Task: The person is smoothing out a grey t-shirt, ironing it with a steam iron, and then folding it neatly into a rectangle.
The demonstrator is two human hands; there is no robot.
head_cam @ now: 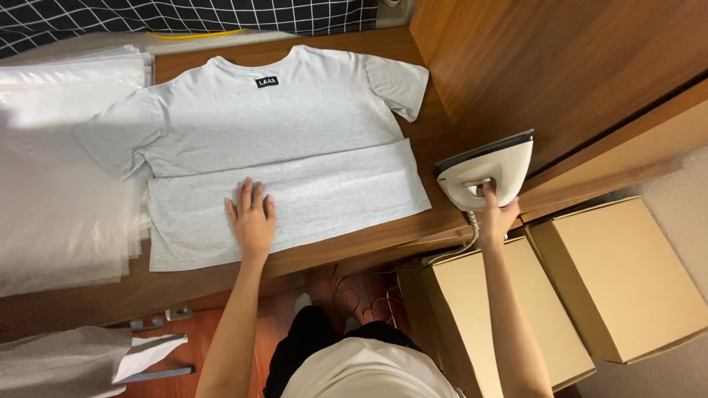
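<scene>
Standing beside the wooden table (435,140), I note a light grey T-shirt (280,125) laid flat, back side up, collar toward the top of the frame, its lower hem folded up toward the lower centre. The shirt's long axis runs top to bottom; the folded band lies left to right across it.

Left hand (252,220): open, fingers spread, palm pressed flat on the folded band near the lower centre. It holds nothing, only pins the fabric.

Right hand (495,215): closed around the handle of a white iron (487,171), which stands on its heel at the right edge of the table, just past the shirt's lower right corner. Soleplate faces away from the shirt, as far as I can tell. Its cord (453,249) drops off the table edge.

Key relation: the iron lies to the right of the shirt, near but not touching it; the shirt sits left of the right hand, and the left hand is already on it.

Clear plastic bags (59,169) are stacked at left; cardboard boxes (612,273) at lower right.
</scene>
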